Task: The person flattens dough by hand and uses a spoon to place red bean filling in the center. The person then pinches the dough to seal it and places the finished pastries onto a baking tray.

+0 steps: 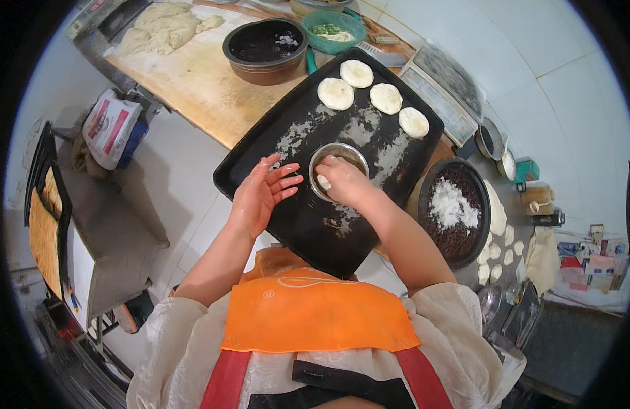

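My right hand (343, 180) reaches down into a round metal bowl (358, 157) that sits on a large black baking tray (267, 184). Its fingers are curled in, with a small white lump (324, 182) showing beside them; the bowl hides part of the fingertips. To the left of the bowl, my left hand (264, 193) hovers over the tray's edge, palm turned inward, fingers apart and holding nothing. Pale flour or residue is smeared across the tray. Several flat round dough cakes (386, 99) lie at its far end.
Beyond the tray, a wooden worktop (192, 88) carries a dough mass (165, 28), a brown pot (267, 51) and a green bowl (334, 31) with chopped greens. At right stands a dark-filled pan (458, 235) topped with white powder, beside several dough pieces (495, 251). A cabinet (117, 238) stands left.
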Demonstrator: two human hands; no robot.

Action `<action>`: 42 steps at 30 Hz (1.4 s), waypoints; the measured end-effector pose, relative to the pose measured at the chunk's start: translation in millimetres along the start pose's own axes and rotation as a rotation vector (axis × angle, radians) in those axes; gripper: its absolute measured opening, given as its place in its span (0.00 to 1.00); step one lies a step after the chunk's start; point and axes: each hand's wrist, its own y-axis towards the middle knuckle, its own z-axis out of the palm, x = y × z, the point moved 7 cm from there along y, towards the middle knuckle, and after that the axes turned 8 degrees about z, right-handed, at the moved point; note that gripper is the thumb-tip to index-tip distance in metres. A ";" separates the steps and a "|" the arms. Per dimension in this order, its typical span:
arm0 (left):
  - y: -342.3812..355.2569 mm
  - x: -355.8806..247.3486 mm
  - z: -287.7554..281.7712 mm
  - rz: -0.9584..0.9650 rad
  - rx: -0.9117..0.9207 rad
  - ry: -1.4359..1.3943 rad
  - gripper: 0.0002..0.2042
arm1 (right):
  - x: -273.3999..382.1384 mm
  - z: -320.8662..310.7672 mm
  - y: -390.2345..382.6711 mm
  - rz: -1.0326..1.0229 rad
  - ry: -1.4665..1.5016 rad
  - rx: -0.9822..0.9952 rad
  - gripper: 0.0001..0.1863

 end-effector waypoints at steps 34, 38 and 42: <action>73.8 33.5 -35.0 -0.221 0.089 0.305 0.26 | -164.2 -31.4 71.8 0.472 -0.066 -0.738 0.30; 72.5 41.8 -33.6 -0.246 0.101 0.280 0.23 | -168.6 -22.1 72.5 0.485 -0.129 -0.677 0.35; 83.7 35.8 -30.2 -0.207 0.126 0.292 0.22 | -169.3 -27.0 78.3 0.542 -0.155 -0.584 0.39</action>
